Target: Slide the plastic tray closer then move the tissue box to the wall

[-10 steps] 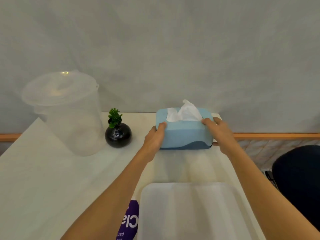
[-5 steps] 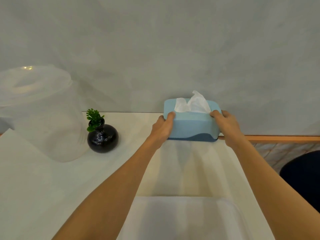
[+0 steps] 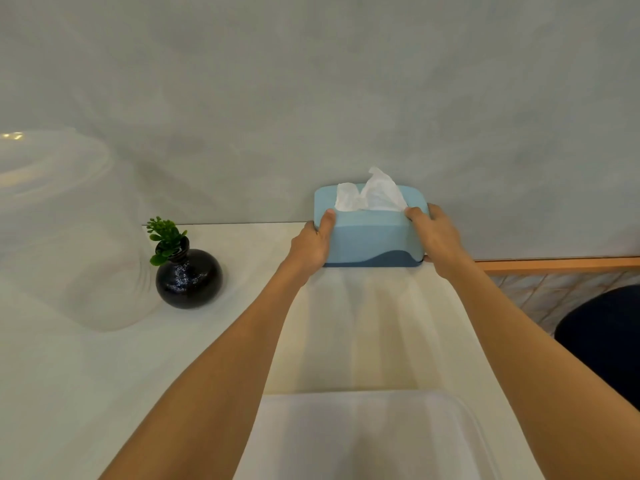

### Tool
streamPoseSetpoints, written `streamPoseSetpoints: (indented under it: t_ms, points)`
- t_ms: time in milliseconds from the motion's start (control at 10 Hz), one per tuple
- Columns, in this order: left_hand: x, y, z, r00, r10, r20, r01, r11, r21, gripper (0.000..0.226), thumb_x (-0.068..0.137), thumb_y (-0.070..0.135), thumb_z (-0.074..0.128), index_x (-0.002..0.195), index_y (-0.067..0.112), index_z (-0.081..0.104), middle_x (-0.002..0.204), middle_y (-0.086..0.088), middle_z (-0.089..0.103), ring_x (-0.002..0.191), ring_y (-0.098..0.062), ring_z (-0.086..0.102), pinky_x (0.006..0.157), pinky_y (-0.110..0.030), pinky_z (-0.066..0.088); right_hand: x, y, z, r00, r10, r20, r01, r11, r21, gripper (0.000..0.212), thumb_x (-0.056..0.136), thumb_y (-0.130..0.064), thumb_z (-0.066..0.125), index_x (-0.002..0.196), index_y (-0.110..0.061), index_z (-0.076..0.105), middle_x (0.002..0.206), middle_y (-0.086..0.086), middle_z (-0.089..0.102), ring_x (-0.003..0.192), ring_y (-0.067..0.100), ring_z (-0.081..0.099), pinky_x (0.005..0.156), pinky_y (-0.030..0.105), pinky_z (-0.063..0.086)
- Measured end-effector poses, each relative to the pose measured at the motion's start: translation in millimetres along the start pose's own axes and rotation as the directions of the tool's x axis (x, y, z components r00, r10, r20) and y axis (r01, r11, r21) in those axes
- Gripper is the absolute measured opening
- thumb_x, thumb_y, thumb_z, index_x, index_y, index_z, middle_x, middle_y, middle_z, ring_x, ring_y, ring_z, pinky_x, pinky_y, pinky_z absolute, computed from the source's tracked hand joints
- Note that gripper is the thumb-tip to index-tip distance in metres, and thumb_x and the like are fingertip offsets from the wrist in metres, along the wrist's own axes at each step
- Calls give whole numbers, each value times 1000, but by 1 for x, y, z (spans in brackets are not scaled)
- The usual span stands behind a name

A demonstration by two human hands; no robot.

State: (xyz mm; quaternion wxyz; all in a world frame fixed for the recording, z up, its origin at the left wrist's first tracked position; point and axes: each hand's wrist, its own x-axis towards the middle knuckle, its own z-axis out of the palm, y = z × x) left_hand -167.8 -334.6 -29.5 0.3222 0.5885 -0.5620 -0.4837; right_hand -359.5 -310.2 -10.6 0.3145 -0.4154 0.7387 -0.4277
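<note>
A light blue tissue box (image 3: 372, 240) with a white tissue sticking out of its top stands at the far edge of the white table, right up against the grey wall (image 3: 346, 98). My left hand (image 3: 310, 245) grips its left end and my right hand (image 3: 436, 237) grips its right end. The translucent plastic tray (image 3: 374, 438) lies at the near edge of the table between my forearms, its nearest part cut off by the frame.
A small black round vase (image 3: 188, 277) with a green plant stands left of the box. A large clear plastic container (image 3: 59, 230) with a lid fills the far left. The table ends just right of the box; a dark chair (image 3: 602, 341) and tiled floor lie beyond.
Both hands have pushed the tissue box away from me until it meets the wall. My view has shifted right, so the vase and container sit further left.
</note>
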Motion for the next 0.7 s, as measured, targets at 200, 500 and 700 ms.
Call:
streamPoseSetpoints:
  t_ms: [200, 500, 700]
  points:
    - [0, -2, 2, 1000, 0, -21, 0, 1000, 0, 67, 91, 65, 24, 132, 15, 42, 114, -3, 50, 102, -20, 48, 83, -32, 37, 2, 3, 0, 1000, -4, 6, 4, 1000, 3, 51, 91, -45, 42, 136, -23, 40, 115, 6, 50, 100, 27, 49, 75, 41, 49]
    - [-2, 2, 2, 998, -63, 5, 63, 998, -32, 74, 89, 68, 24, 135, 12, 38, 131, -9, 50, 112, -24, 49, 88, -34, 40, 2, 3, -3, 998, 14, 65, -15, 1000, 19, 61, 93, -50, 40, 147, -26, 23, 139, 10, 44, 114, 30, 48, 82, 40, 47]
    - [-43, 10, -11, 987, 80, -140, -66, 993, 96, 74, 94, 56, 33, 151, 13, 11, 153, -10, 32, 137, -27, 34, 101, -32, 34, -33, -12, -14, 986, -100, -134, 88, 992, -94, 62, 95, -40, 40, 148, -16, 18, 144, 20, 36, 128, 38, 41, 99, 46, 40]
